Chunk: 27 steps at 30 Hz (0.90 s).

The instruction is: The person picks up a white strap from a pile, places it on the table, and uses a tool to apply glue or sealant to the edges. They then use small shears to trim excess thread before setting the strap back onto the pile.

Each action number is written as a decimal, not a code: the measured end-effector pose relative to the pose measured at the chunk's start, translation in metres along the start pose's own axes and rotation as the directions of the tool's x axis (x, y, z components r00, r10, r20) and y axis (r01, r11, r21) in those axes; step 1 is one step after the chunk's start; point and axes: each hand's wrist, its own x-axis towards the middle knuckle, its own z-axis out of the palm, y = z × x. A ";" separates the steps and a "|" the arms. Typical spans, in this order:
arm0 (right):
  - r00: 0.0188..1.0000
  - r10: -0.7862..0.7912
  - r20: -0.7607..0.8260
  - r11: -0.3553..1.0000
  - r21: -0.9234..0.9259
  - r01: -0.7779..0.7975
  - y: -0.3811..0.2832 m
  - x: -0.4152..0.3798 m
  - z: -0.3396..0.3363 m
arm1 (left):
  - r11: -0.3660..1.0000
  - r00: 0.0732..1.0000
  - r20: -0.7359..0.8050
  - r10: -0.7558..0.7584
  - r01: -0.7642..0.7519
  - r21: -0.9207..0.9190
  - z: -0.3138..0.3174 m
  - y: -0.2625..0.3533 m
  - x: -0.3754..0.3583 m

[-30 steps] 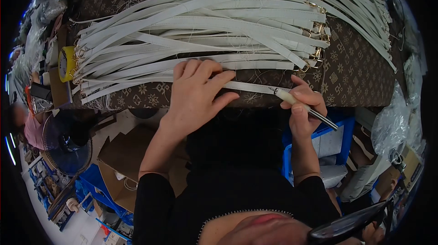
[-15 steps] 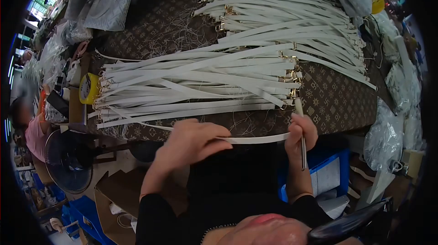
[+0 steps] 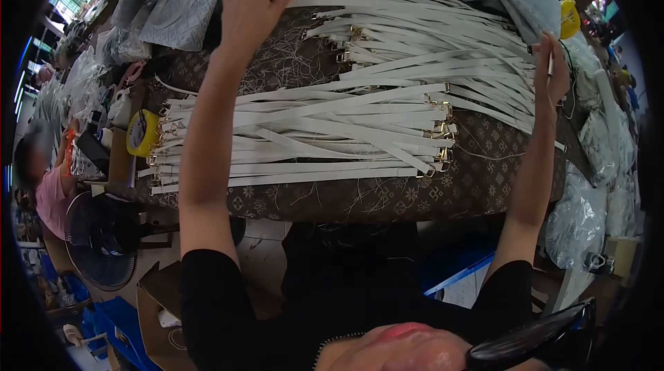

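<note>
My left hand (image 3: 252,11) reaches over the far left of the table, its thumb at the end of a white strap (image 3: 315,2). That strap runs right across the top of the far pile of white straps (image 3: 429,35), which have gold-coloured metal ends. At the right end of this pile, my right hand (image 3: 551,77) is raised with its fingers closed round a slim, pale, pen-like tool (image 3: 550,65). A nearer pile of white straps (image 3: 311,136) lies below and between my forearms, with gold-coloured buckles (image 3: 443,129) at its right end.
Loose threads (image 3: 290,67) litter the brown patterned tablecloth (image 3: 491,177). Grey patterned fabric (image 3: 187,11) lines the back edge. A yellow tape roll (image 3: 142,132) stands at left, near a fan (image 3: 100,239) and a person in pink (image 3: 52,201). Clear plastic bags (image 3: 581,222) hang at right.
Both hands have moved from the table's front edge up to the far pile, the left to its left side and the right to its right. The strap moved there with them.
</note>
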 end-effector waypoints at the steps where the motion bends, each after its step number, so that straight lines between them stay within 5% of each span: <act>1: 1.000 -0.006 0.002 1.000 0.010 0.006 0.006 0.004 -0.002 | 0.976 0.986 0.137 -0.097 0.121 -0.181 0.005 0.008 -0.006; 2: 0.999 -0.011 -0.047 0.988 0.153 0.018 0.011 0.004 -0.004 | 0.906 0.944 0.284 -0.167 0.261 -0.333 -0.007 0.034 -0.008; 4: 0.996 0.022 -0.088 0.966 0.260 0.002 -0.002 -0.009 -0.014 | 0.835 0.775 0.632 -0.020 0.360 -0.416 -0.030 0.063 -0.027; 6: 0.996 0.065 -0.059 0.964 0.263 -0.047 -0.010 -0.034 -0.029 | 0.932 0.712 0.701 0.039 0.227 -0.283 -0.049 0.095 -0.060; 10: 0.996 0.045 0.083 0.928 0.365 -0.073 -0.041 -0.072 -0.029 | 0.885 0.780 0.625 -0.033 0.314 -0.344 -0.040 0.109 -0.107; 12: 0.992 -0.017 0.124 0.904 0.426 -0.038 -0.073 -0.084 -0.026 | 0.946 0.917 0.394 -0.053 0.172 -0.274 -0.050 0.117 -0.095; 14: 0.989 -0.100 0.107 0.876 0.480 0.036 -0.109 -0.095 -0.020 | 0.924 0.811 0.585 -0.005 0.227 -0.307 -0.070 0.129 -0.076; 17: 0.984 -0.165 0.066 0.864 0.491 0.112 -0.161 -0.104 -0.018 | 0.870 0.803 0.587 0.106 0.211 -0.445 -0.098 0.155 -0.060; 21: 0.952 -0.202 0.231 0.888 0.454 0.079 -0.178 -0.121 -0.021 | 0.773 0.874 0.447 0.189 0.148 -0.617 -0.118 0.167 -0.055; 23: 0.909 -0.045 0.415 0.835 0.516 -0.194 -0.188 -0.125 -0.027 | 0.740 0.894 0.408 0.185 0.147 -0.657 -0.125 0.168 -0.055; 27: 0.958 -0.160 0.239 0.806 0.592 -0.014 -0.189 -0.120 -0.021 | 0.702 0.884 0.403 0.237 0.131 -0.700 -0.136 0.170 -0.053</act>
